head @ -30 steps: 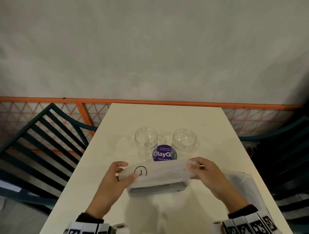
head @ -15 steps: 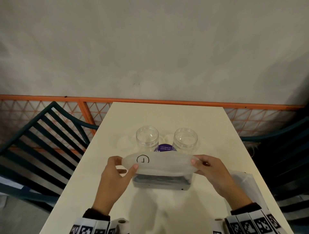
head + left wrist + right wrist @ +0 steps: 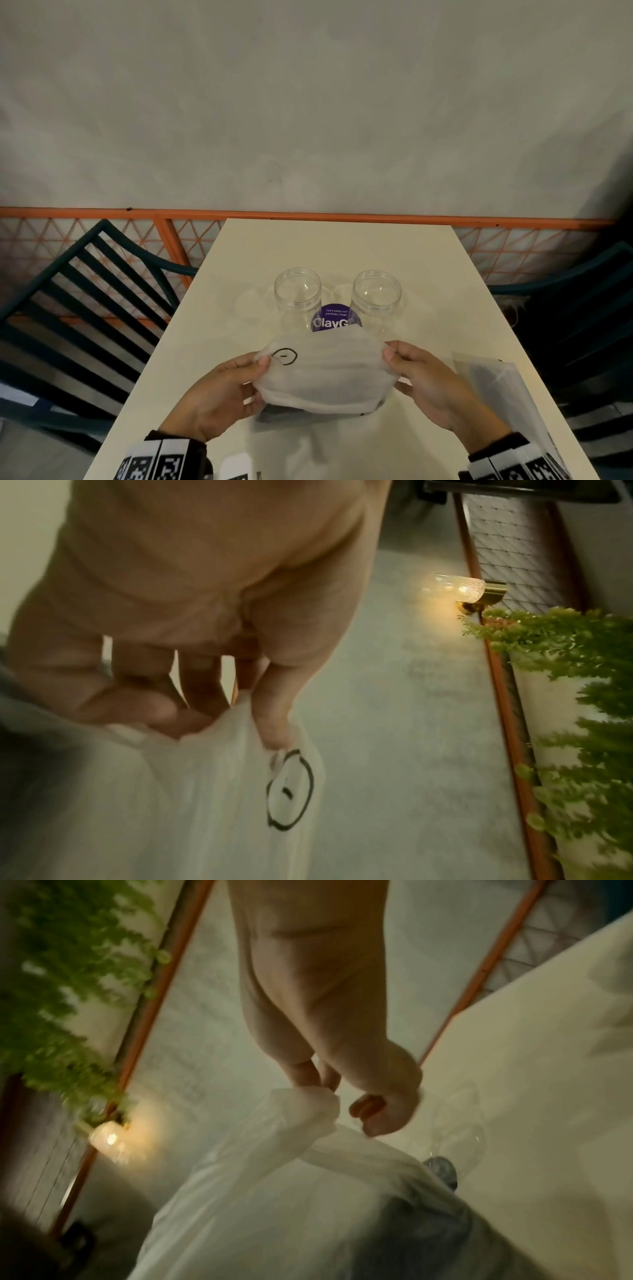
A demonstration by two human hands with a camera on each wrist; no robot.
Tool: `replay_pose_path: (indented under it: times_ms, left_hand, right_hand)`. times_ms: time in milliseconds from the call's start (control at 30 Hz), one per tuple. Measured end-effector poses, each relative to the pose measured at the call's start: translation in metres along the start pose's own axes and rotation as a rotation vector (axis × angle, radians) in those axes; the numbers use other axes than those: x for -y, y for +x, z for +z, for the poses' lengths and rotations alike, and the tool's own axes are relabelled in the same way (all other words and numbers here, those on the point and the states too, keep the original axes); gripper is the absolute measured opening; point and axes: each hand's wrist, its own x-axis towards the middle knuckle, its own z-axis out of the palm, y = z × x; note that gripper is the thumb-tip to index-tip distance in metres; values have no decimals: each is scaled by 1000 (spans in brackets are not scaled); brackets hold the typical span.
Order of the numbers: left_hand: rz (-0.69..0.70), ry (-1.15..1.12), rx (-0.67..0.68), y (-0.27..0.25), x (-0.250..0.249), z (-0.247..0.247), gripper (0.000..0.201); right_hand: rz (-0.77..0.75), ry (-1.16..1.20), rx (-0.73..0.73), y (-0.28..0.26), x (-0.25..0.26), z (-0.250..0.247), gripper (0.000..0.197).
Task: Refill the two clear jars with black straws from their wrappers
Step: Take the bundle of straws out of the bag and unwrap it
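Observation:
Two clear open jars stand side by side mid-table, the left jar (image 3: pixel 297 291) and the right jar (image 3: pixel 376 291). Both look empty. In front of them I hold a translucent white wrapper (image 3: pixel 325 371) with a dark bundle of black straws (image 3: pixel 274 413) showing at its lower edge. My left hand (image 3: pixel 253 368) pinches the wrapper's left end beside a drawn black circle (image 3: pixel 289 788). My right hand (image 3: pixel 392 354) pinches its right end (image 3: pixel 308 1104). The wrapper is lifted off the table.
A purple round sticker (image 3: pixel 334 320) lies on the cream table (image 3: pixel 342 246) between the jars. A second translucent wrapper (image 3: pixel 496 387) lies at the table's right edge. Dark green chairs (image 3: pixel 85 301) flank the table. An orange-framed railing (image 3: pixel 308 216) runs behind.
Both hands have raised the wrapper and turned it, so its flat white face now tips toward me and hides more of the dark straws.

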Motion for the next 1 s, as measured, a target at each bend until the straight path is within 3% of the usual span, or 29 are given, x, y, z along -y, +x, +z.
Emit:
replay_pose_path:
  times_ms: [133, 300, 400, 500, 567, 633, 700, 733, 833, 1000]
  left_hand:
    - [5, -104, 47, 4, -1, 1, 17]
    - [-13, -387, 201, 3, 0, -6, 53]
    - [-9, -480, 327, 0, -1, -12, 52]
    - [54, -491, 230, -2, -2, -13, 60]
    - [113, -404, 235, -7, -4, -9, 59]
    - [170, -322, 191, -12, -3, -5, 61]
    - [199, -132, 105, -14, 2, -1, 80]
    - [211, -14, 48, -13, 3, 0, 79]
    - [265, 311, -203, -5, 13, 9, 51]
    - [358, 467, -456, 8, 26, 6, 9]
  right_hand:
    - [27, 61, 52, 2, 7, 2, 20]
    - [162, 398, 109, 0, 15, 2, 15]
    - [174, 531, 138, -2, 22, 3, 20]
    - [199, 559, 185, -3, 25, 2, 21]
    - [209, 497, 179, -3, 21, 2, 23]
    - [147, 446, 192, -3, 17, 1, 33]
    - [70, 462, 235, -6, 14, -3, 48]
    - [43, 429, 251, -9, 15, -3, 59]
    - [-59, 75, 146, -13, 11, 1, 65]
    - [-214, -279, -78, -6, 3, 5, 37]
